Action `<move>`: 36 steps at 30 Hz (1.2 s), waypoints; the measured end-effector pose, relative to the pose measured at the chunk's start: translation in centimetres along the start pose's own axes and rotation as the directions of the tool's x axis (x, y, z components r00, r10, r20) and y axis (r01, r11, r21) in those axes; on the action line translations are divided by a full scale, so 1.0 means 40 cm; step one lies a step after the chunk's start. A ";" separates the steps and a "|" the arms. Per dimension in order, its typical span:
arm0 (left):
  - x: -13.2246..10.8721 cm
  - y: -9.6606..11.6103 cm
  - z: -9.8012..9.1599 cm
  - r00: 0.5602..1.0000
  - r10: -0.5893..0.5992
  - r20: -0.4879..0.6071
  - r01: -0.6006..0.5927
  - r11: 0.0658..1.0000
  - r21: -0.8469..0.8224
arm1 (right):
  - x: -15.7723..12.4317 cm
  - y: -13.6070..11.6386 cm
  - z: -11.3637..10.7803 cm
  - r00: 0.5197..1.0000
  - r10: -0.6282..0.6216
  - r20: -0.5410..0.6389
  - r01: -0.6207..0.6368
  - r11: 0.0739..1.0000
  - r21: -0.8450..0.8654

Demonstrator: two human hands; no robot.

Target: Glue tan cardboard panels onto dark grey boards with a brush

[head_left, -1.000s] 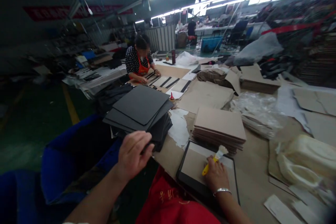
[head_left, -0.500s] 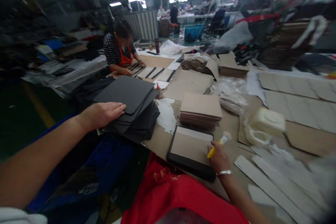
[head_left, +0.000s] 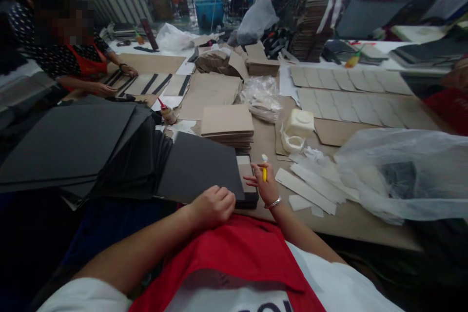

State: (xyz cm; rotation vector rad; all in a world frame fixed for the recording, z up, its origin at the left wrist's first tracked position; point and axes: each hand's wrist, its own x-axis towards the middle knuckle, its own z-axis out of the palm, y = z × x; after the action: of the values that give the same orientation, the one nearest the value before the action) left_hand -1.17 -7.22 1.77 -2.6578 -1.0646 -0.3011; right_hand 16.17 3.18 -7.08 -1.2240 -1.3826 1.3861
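Observation:
My left hand [head_left: 214, 207] is curled at the lower edge of a matte black sheet [head_left: 197, 168], its fingers gripping or pressing that edge. The sheet lies over a dark board with a beige card face [head_left: 245, 180], and most of the card is hidden. My right hand [head_left: 266, 184] sits just right of the board, shut on a yellow-handled glue brush [head_left: 264, 170] with pale bristles held upright. A larger pile of black sheets [head_left: 66, 144] lies to the left of my left hand.
A stack of beige card [head_left: 226, 126] and a glue bottle [head_left: 168, 114] stand beyond the sheet. Beige strips [head_left: 307, 185] and a plastic bag [head_left: 398, 170] lie to the right. A co-worker's hands [head_left: 102, 89] rest on a board with black strips at upper left.
My left hand has moved right from the black pile, and a black sheet now covers the card on the board. The brush is held more upright, and the view has tipped downward.

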 end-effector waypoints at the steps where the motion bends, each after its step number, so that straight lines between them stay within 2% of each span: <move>1: 0.021 0.015 0.074 0.999 0.024 0.039 -0.021 0.998 -0.057 | 0.005 0.020 -0.005 1.000 -0.020 -0.020 0.018 0.995 -0.096; 3: 0.045 0.037 0.196 0.991 0.038 0.126 -0.020 0.990 -0.139 | 0.014 0.067 -0.014 0.993 -0.112 -0.047 0.091 0.942 -0.322; 5: 0.053 0.048 0.273 0.982 0.034 0.183 0.004 0.979 -0.203 | 0.020 0.108 -0.021 0.976 -0.216 -0.027 0.175 0.853 -0.491; 6: 0.051 0.049 0.293 0.980 0.017 0.197 0.029 0.974 -0.226 | 0.022 0.124 -0.025 0.967 -0.254 -0.008 0.209 0.812 -0.545; 8: 0.032 0.036 0.304 0.979 -0.070 0.190 0.119 0.960 -0.255 | 0.022 0.145 -0.035 0.951 -0.308 0.025 0.257 0.743 -0.618; 10: -0.011 0.011 0.293 0.957 -0.234 0.173 0.273 0.927 -0.258 | 0.023 0.154 -0.049 0.940 -0.338 0.049 0.280 0.680 -0.678; 11: -0.041 -0.004 0.285 0.922 -0.342 0.182 0.379 0.892 -0.246 | 0.024 0.156 -0.057 0.937 -0.343 0.062 0.285 0.653 -0.702; 12: -0.074 -0.018 0.277 0.868 -0.451 0.209 0.491 0.840 -0.229 | 0.025 0.157 -0.065 0.935 -0.347 0.074 0.290 0.630 -0.721; 14: -0.140 -0.039 0.271 0.725 -0.615 0.310 0.682 0.706 -0.192 | 0.031 0.159 -0.076 0.927 -0.361 0.102 0.310 0.587 -0.748; 15: -0.170 -0.046 0.273 0.660 -0.655 0.368 0.743 0.644 -0.184 | 0.035 0.161 -0.078 0.921 -0.371 0.121 0.327 0.563 -0.759; 16: -0.194 -0.050 0.277 0.615 -0.668 0.419 0.778 0.599 -0.189 | 0.039 0.164 -0.078 0.913 -0.381 0.147 0.348 0.537 -0.768; 17: -0.212 -0.053 0.283 0.597 -0.660 0.456 0.792 0.575 -0.205 | 0.043 0.167 -0.077 0.904 -0.388 0.178 0.372 0.510 -0.776; 18: -0.224 -0.056 0.290 0.599 -0.644 0.477 0.791 0.568 -0.227 | 0.046 0.168 -0.074 0.897 -0.389 0.210 0.394 0.485 -0.781; 21: -0.228 -0.065 0.301 0.649 -0.589 0.481 0.751 0.595 -0.285 | 0.051 0.157 -0.073 0.886 -0.375 0.272 0.428 0.438 -0.790; 24: -0.213 -0.076 0.289 0.682 -0.550 0.482 0.713 0.646 -0.272 | 0.057 0.102 -0.088 0.901 -0.357 0.246 0.403 0.480 -0.779; 25: -0.208 -0.076 0.281 0.693 -0.542 0.476 0.697 0.672 -0.249 | 0.062 0.074 -0.092 0.910 -0.352 0.220 0.386 0.523 -0.760; 27: -0.195 -0.068 0.270 0.730 -0.529 0.434 0.651 0.732 -0.203 | 0.080 0.013 -0.085 0.935 -0.318 0.154 0.337 0.667 -0.665; 29: -0.176 -0.046 0.268 0.785 -0.496 0.370 0.587 0.787 -0.189 | 0.105 -0.041 -0.048 0.968 -0.201 0.152 0.251 0.840 -0.481; 30: -0.165 -0.032 0.271 0.815 -0.465 0.347 0.548 0.812 -0.199 | 0.118 -0.060 -0.019 0.974 -0.119 0.192 0.185 0.906 -0.380; 32: -0.142 -0.003 0.282 0.859 -0.388 0.334 0.471 0.854 -0.222 | 0.140 -0.078 0.056 0.942 0.033 0.333 0.051 0.969 -0.242; 34: -0.124 0.019 0.293 0.877 -0.327 0.353 0.418 0.881 -0.222 | 0.156 -0.070 0.134 0.869 0.134 0.476 -0.029 0.975 -0.222; 36: -0.116 0.031 0.299 0.877 -0.311 0.365 0.401 0.894 -0.201 | 0.170 -0.047 0.197 0.782 0.212 0.586 -0.059 0.961 -0.269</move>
State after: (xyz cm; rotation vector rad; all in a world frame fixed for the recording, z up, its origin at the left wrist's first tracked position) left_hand -2.47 -7.30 -11.07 -2.7954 -1.7500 -0.0785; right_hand 6.95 8.30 -6.39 -1.0755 -1.9838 1.8699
